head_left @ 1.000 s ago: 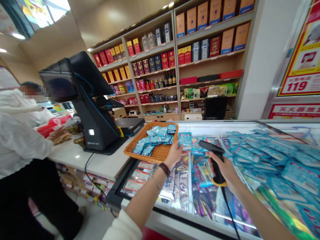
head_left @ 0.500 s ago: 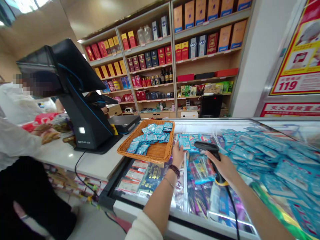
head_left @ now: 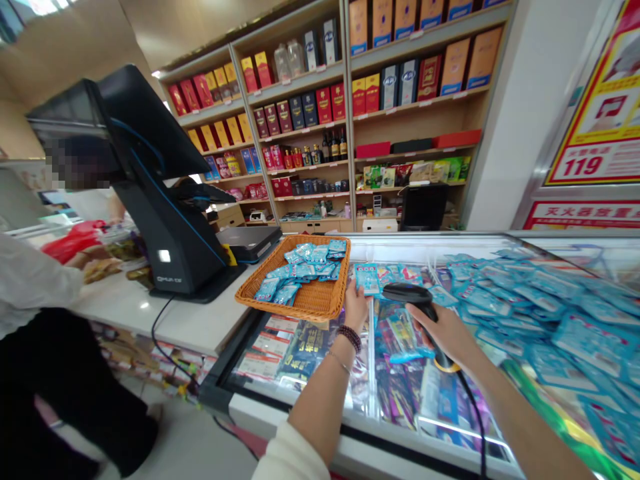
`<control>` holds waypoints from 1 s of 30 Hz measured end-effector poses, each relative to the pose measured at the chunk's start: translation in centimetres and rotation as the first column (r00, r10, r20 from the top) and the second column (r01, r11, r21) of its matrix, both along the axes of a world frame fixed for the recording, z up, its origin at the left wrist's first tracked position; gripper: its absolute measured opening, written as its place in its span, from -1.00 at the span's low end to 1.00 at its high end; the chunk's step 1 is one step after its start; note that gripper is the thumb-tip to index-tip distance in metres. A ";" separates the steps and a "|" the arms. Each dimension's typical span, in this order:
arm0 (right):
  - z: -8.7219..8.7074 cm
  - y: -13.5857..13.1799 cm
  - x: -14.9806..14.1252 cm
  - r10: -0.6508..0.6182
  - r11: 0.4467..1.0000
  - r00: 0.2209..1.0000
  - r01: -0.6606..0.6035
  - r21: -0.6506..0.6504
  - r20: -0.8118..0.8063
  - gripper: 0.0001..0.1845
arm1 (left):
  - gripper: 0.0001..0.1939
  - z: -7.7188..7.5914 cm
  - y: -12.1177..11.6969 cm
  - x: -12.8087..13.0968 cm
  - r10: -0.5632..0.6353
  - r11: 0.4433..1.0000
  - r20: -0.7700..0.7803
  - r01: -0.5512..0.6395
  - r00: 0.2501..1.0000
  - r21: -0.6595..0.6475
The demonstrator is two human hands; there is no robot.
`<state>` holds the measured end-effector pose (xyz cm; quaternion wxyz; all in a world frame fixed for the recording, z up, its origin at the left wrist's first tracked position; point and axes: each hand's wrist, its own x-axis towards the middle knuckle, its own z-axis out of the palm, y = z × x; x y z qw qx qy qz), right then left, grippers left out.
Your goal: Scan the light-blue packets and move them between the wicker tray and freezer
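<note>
My left hand [head_left: 356, 305] is closed on the edge of a small blue packet [head_left: 367, 279], held up just right of the basket. In my right hand [head_left: 440, 328] is a black barcode scanner [head_left: 409, 293], its head turned toward the packet and its cord hanging down. The wicker basket [head_left: 320, 308] holds several blue packets [head_left: 300, 270] and rests where the counter meets the glass-topped freezer. On the right, a large heap of similar blue packets [head_left: 530, 293] covers the glass. More coloured packages lie beneath the glass under both hands.
A black checkout terminal [head_left: 170, 220] stands on the white counter [head_left: 200, 327] at left, beside a dark flat device [head_left: 250, 243]. Two people in light tops are beyond and beside it. Shelves of boxed goods [head_left: 300, 107] line the back wall.
The scanner has shifted slightly left, closer to the packet in my left hand. The view has tilted a little, and the people at left have moved.
</note>
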<state>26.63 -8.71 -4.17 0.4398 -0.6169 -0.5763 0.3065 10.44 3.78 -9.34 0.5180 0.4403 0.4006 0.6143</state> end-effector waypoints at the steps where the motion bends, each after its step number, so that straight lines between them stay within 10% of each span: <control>1: 0.0 0.0 0.0 0.000 1.000 1.000 0.000 0.002 -0.005 -0.44 | -0.71 0.0 0.0 0.0 0.003 1.000 0.002 -0.003 1.000 -0.002; 10: -0.7 0.4 1.4 -0.016 0.998 0.970 0.032 0.061 -0.242 -0.47 | -0.78 -0.2 -0.2 -0.2 -0.054 0.996 -0.118 0.062 0.992 0.068; 17: 0.6 -2.3 9.2 -0.258 0.951 0.903 0.301 0.077 -0.343 -0.47 | -0.71 0.6 -0.4 1.9 -0.131 0.978 -0.370 0.181 0.920 0.105; 30: 1.5 -11.5 20.8 -0.546 0.766 0.716 0.637 0.085 -0.435 -0.50 | -0.62 4.9 -4.2 18.6 -0.395 0.839 -0.469 0.519 0.790 0.166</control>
